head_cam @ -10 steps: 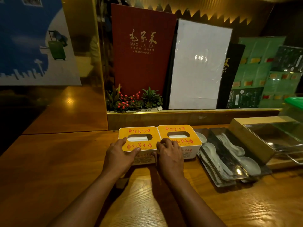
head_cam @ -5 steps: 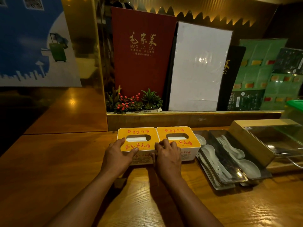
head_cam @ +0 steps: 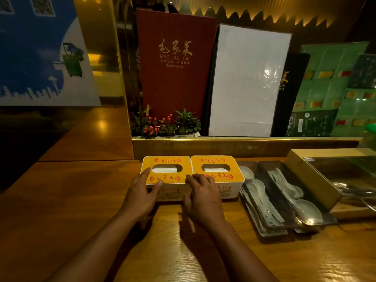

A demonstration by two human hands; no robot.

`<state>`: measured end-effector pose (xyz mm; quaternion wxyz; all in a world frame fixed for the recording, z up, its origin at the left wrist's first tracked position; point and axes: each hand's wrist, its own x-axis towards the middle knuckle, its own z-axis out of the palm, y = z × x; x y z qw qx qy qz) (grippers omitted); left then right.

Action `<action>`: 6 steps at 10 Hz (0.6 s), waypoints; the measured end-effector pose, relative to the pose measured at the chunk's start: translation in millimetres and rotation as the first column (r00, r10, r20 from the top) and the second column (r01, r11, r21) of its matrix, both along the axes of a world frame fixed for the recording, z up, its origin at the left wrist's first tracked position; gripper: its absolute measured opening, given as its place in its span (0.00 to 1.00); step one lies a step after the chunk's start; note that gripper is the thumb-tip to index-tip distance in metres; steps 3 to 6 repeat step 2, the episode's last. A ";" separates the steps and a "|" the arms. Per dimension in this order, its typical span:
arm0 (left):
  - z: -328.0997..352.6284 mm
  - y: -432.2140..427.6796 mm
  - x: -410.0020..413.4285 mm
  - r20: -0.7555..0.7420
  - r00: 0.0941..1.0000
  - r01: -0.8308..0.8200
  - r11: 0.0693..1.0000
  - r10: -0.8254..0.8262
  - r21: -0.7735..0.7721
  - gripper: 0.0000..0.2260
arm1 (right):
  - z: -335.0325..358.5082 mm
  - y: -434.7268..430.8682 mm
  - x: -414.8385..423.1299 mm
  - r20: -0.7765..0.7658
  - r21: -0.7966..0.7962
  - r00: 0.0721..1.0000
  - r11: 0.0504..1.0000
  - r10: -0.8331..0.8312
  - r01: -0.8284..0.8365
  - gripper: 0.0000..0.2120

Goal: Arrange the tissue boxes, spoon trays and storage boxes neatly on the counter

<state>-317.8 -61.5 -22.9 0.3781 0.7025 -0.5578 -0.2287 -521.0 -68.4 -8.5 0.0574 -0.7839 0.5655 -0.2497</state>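
Note:
Two tissue boxes with yellow tops stand side by side and touching at the back of the wooden counter. My left hand rests on the near left corner of the left tissue box, fingers lying over its top edge. On the near left corner of the right tissue box, by the seam, lies my right hand. To the right, dark spoon trays hold white ceramic spoons. Beyond them sits a wooden storage box with a clear lid.
A raised ledge runs right behind the boxes. On it stand a red menu, a white board, green menus and a small plant. A green-lidded container shows at the right edge.
Both tissue boxes have slid a little to the left and now sit straight and flush with each other. My hands have stayed on their near corners.

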 end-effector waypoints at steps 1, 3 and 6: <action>4.4 4.3 -8.2 0.081 0.995 -0.058 0.998 0.058 0.003 0.31 | 8.7 -1.9 -15.5 0.286 0.092 0.958 0.996 -0.007 -0.020 0.25; 7.4 5.1 -16.9 0.163 0.982 -0.085 0.994 0.096 -0.075 0.32 | 19.3 1.5 -33.6 0.461 0.127 0.885 0.992 -0.061 0.002 0.20; 7.4 5.1 -16.9 0.163 0.982 -0.085 0.994 0.096 -0.075 0.32 | 19.3 1.5 -33.6 0.461 0.127 0.885 0.992 -0.061 0.002 0.20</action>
